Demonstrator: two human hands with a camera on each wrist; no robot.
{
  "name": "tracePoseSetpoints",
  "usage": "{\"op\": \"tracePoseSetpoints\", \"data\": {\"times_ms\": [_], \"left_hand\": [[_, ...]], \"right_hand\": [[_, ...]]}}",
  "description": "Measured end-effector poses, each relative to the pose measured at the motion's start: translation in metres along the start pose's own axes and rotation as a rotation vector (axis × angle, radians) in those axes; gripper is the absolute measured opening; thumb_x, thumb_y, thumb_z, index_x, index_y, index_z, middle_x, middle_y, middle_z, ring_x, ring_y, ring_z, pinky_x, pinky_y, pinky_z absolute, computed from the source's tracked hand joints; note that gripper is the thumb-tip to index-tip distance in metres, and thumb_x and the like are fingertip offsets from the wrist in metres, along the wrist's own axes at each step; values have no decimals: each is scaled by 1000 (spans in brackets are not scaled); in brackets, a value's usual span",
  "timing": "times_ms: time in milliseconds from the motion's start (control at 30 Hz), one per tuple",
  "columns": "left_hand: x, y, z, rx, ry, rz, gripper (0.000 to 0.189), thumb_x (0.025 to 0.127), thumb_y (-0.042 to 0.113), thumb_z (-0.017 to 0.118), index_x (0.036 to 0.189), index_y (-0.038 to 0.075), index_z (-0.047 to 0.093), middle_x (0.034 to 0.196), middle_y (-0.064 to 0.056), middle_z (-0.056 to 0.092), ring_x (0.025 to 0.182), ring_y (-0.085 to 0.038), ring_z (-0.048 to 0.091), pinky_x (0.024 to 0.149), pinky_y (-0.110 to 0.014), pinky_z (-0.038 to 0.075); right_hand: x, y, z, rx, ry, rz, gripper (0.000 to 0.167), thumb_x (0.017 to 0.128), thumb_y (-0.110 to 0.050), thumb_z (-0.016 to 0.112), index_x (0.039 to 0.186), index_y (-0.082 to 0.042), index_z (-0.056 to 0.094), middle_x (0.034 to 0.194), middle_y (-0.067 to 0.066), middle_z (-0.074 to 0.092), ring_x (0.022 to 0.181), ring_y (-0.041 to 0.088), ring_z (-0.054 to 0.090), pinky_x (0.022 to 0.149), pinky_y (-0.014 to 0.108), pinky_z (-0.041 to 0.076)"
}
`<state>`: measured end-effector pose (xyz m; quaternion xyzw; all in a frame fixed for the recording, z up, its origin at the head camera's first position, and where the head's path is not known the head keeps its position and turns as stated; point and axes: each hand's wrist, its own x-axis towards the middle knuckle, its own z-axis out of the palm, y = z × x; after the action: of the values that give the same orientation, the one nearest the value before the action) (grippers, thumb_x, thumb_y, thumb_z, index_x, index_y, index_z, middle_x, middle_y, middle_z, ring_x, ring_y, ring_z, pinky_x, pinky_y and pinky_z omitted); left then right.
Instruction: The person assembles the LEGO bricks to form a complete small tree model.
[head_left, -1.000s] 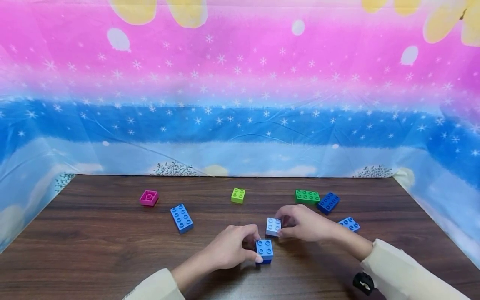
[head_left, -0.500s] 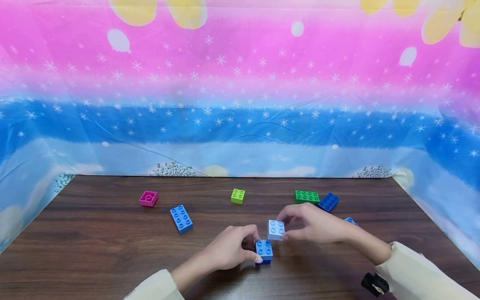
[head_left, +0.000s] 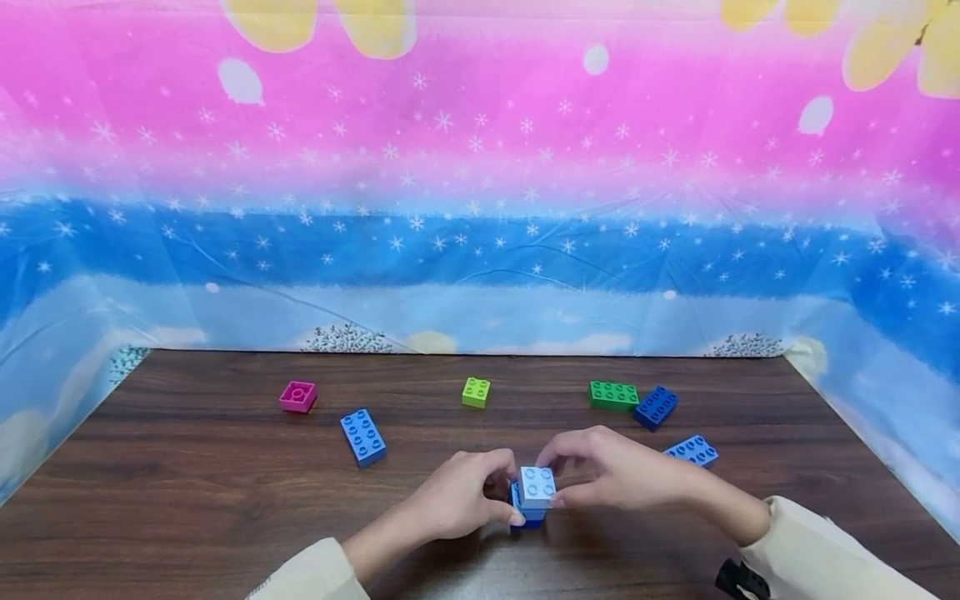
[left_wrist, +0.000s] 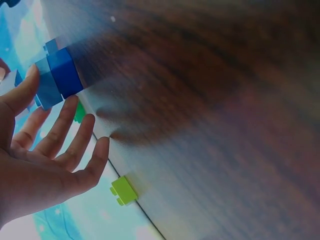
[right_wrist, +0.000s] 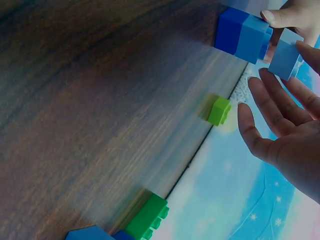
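My left hand (head_left: 467, 495) pinches a small stack between thumb and fingers: a medium-blue toy building brick (right_wrist: 251, 39) on top of a dark-blue brick (right_wrist: 231, 30). The stack stands on the table near its front. A pale-blue four-stud brick (head_left: 537, 486) is pinched by my right hand (head_left: 611, 471), thumb on the near side and fingers behind. In the right wrist view a narrow gap shows between the pale brick and the studs of the medium-blue one. From the head view, the pale brick covers most of the stack's top.
Around the dark wooden table (head_left: 187, 492) lie a pink brick (head_left: 298, 397) turned stud-side down, a blue brick (head_left: 363, 437), a lime brick (head_left: 476, 392), a green brick (head_left: 614, 394), a dark-blue long brick (head_left: 656, 407) and another blue brick (head_left: 693, 451). A printed cloth (head_left: 480, 250) hangs behind.
My right hand has carried the pale-blue brick toward me and slightly left, from behind the stack to over it. My left hand has stayed on the stack.
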<state>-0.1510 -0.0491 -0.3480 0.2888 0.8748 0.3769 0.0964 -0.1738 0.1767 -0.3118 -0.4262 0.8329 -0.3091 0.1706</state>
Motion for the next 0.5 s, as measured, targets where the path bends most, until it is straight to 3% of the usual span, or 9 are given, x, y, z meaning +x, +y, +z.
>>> {"op": "tracePoseSetpoints", "data": {"times_ms": [233,500], "left_hand": [[0,0,0,14,12,13,25,73,19,77,83,15,54,73,8,58,65,-3,49,59,-22,41],[0,1,0,16,9,9,26,73,19,77,83,15,53,71,10,56,63,-2,48,58,-21,40]], "right_hand": [[2,3,4,-5,6,-47,25,87,-25,64,109,-14,59,102,-11,59,94,6,55,82,34,47],[4,2,6,-9,4,-40,26,86,-25,64,109,-13,59,103,-8,60,94,7,56,83,34,47]]}}
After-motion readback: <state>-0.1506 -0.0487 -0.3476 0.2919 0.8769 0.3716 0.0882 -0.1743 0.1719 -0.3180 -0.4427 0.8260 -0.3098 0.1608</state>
